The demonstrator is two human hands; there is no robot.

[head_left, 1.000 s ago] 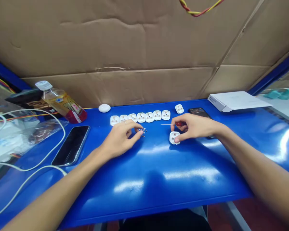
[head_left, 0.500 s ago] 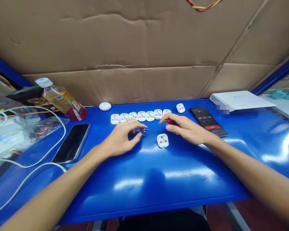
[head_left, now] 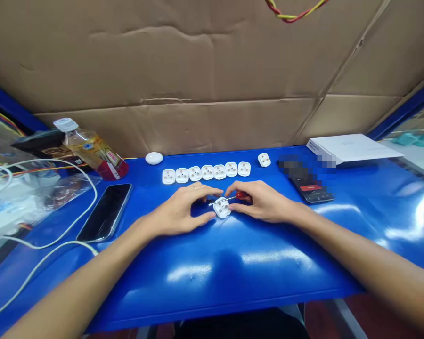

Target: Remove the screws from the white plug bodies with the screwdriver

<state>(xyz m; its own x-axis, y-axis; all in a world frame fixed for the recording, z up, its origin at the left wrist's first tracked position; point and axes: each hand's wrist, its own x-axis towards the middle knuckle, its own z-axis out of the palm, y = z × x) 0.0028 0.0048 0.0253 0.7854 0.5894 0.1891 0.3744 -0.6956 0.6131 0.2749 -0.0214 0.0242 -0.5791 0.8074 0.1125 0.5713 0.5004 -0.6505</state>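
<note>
My left hand (head_left: 180,212) curls around the white plug housing (head_left: 221,208) while my right hand (head_left: 263,202) pinches the red-handled screwdriver (head_left: 240,194); if its tip (head_left: 209,205) slips, it could scratch the housing.

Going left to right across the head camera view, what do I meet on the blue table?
black smartphone, left hand, white plug body, right hand holding red-handled screwdriver, second phone, white flat box

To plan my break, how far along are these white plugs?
Seven plug bodies lie lined up, perhaps done. In hand: the left hand steadies one while the right hand holds a red-handled screwdriver over it. Left: perhaps the plug body lying apart behind the row.
</note>
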